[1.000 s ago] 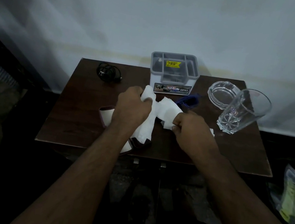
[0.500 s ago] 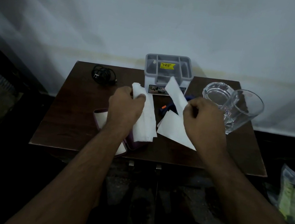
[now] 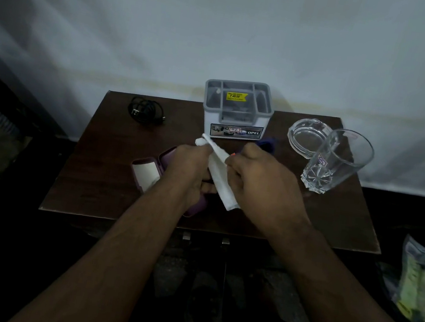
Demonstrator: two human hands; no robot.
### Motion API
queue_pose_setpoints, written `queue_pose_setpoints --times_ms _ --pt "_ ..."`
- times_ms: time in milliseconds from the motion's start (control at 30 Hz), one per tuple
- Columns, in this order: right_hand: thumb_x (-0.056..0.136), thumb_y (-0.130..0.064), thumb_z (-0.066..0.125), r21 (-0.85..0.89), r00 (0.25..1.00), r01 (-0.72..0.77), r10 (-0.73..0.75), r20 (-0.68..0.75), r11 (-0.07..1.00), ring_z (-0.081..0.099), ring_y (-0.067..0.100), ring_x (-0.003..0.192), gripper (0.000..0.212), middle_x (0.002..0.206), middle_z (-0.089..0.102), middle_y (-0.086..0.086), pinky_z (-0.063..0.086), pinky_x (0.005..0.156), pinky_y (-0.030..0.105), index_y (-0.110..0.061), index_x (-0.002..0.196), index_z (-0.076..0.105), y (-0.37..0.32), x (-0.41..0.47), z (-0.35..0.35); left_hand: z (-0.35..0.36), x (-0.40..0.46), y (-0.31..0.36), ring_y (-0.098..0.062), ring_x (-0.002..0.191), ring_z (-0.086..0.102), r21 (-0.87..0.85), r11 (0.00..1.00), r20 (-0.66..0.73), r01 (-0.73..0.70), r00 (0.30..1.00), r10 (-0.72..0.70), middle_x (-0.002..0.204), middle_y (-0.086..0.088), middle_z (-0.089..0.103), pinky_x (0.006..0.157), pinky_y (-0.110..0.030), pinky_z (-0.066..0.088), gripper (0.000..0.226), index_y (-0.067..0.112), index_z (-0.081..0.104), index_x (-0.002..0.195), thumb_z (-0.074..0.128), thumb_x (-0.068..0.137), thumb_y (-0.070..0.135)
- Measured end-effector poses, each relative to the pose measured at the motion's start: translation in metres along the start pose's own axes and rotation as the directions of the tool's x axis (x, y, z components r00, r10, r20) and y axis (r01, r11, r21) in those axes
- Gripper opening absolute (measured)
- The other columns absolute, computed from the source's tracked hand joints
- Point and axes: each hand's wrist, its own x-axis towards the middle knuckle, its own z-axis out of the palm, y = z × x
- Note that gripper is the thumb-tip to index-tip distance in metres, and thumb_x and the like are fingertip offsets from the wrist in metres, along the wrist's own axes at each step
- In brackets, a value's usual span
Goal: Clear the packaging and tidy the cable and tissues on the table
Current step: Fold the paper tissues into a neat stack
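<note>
Over the middle of the dark wooden table (image 3: 100, 172), my left hand (image 3: 191, 168) and my right hand (image 3: 262, 184) are pressed close together, both gripping white tissues (image 3: 220, 181) that hang in a folded strip between them. An open purple case (image 3: 150, 171) with a white inside lies under my left wrist, partly hidden. A coiled black cable (image 3: 146, 110) rests at the far left corner. A grey compartment organiser box (image 3: 237, 109) with a yellow price sticker stands at the far edge. A blue object (image 3: 267, 144) peeks out behind my right hand.
A glass ashtray (image 3: 306, 137) and a tall clear drinking glass (image 3: 336, 162) stand at the right of the table. A plastic bag with green contents (image 3: 423, 286) lies on the floor at the right. A white wall is behind the table.
My hands held separate tissues apart half a second ago. They have come together, and the tissues now form one strip between them.
</note>
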Motion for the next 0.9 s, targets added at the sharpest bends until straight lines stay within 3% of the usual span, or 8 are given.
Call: queue_pose_setpoints --times_ms 133,300,367,467,600,667,833,900 --pt "0.104 -0.028 0.048 -0.019 0.999 0.041 -0.041 0.007 0.999 0.061 0.021 0.098 0.023 0.105 0.052 -0.001 0.04 0.063 0.031 -0.019 0.109 0.069 -0.004 -0.002 0.002 -0.001 0.002 0.003 -0.03 0.074 0.071 -0.047 0.999 -0.036 0.026 0.999 -0.028 0.103 -0.019 0.072 0.048 -0.031 0.057 0.044 0.005 0.062 0.129 0.037 0.11 0.037" --pt "0.105 -0.029 0.048 0.013 0.996 0.086 -0.086 0.033 0.996 0.061 0.021 0.098 0.024 0.106 0.055 0.0 0.04 0.064 0.031 -0.019 0.109 0.07 -0.005 -0.004 0.007 -0.001 0.002 0.006 -0.024 0.063 0.072 -0.058 0.997 0.004 0.05 0.999 -0.049 0.086 -0.012 0.075 0.047 -0.033 0.06 0.055 0.01 0.072 0.107 0.048 0.101 0.059" --pt "0.105 -0.032 0.048 0.062 0.995 0.091 -0.093 0.043 0.994 0.061 0.019 0.097 0.026 0.107 0.057 -0.001 0.036 0.066 0.029 -0.021 0.111 0.071 -0.005 -0.003 0.008 -0.001 0.001 0.005 -0.026 0.068 0.071 -0.004 1.0 -0.015 -0.009 1.0 0.009 0.093 -0.017 0.075 0.059 -0.034 0.059 0.046 0.002 0.072 0.112 0.067 0.096 0.045" --pt "0.104 -0.037 0.051 0.233 0.993 0.075 -0.094 0.073 0.97 0.064 0.016 0.097 0.028 0.106 0.066 -0.003 0.041 0.07 0.028 -0.025 0.119 0.071 -0.004 -0.003 0.006 0.0 0.001 0.001 -0.021 0.062 0.07 0.02 0.995 -0.045 -0.098 0.994 0.099 0.086 -0.014 0.073 0.051 -0.026 0.054 0.028 -0.006 0.069 0.115 0.068 0.098 0.016" --pt "0.1 -0.034 0.052 0.347 0.977 -0.185 0.212 -0.039 0.919 0.071 0.021 0.088 0.019 0.092 0.075 -0.006 0.057 0.08 0.039 -0.031 0.109 0.069 0.013 -0.002 -0.002 -0.004 0.005 0.004 -0.036 0.094 0.072 0.202 0.944 -0.177 -0.26 0.939 0.296 0.104 -0.017 0.074 0.08 -0.049 0.062 0.019 0.002 0.07 0.107 0.063 0.1 0.018" --pt "0.102 -0.027 0.051 0.317 0.934 -0.306 0.348 -0.081 0.898 0.071 0.024 0.085 0.019 0.087 0.075 -0.003 0.057 0.08 0.042 -0.025 0.102 0.069 0.03 0.0 -0.003 -0.005 0.003 0.008 -0.034 0.095 0.072 0.299 0.897 -0.229 -0.327 0.888 0.4 0.102 -0.014 0.073 0.084 -0.055 0.062 0.021 0.006 0.067 0.1 0.06 0.101 0.026" --pt "0.092 -0.026 0.069 0.115 0.884 -0.39 0.336 0.326 0.914 0.068 0.023 0.098 0.003 0.104 0.071 0.0 0.056 0.086 0.039 -0.027 0.094 0.071 0.044 -0.008 0.01 -0.007 0.002 0.011 -0.035 0.097 0.071 0.291 0.884 -0.265 -0.365 0.858 0.441 0.105 -0.018 0.071 0.087 -0.056 0.06 0.027 0.005 0.065 0.101 0.053 0.105 0.029" --pt "0.089 -0.032 0.074 0.058 0.868 -0.343 0.293 0.4 0.938 0.061 0.021 0.109 0.016 0.115 0.062 0.0 0.049 0.086 0.033 -0.028 0.104 0.069 0.04 -0.01 0.016 -0.007 0.002 0.012 -0.036 0.099 0.071 0.274 0.895 -0.267 -0.353 0.866 0.423 0.107 -0.018 0.071 0.088 -0.056 0.06 0.026 0.005 0.065 0.102 0.054 0.105 0.028"
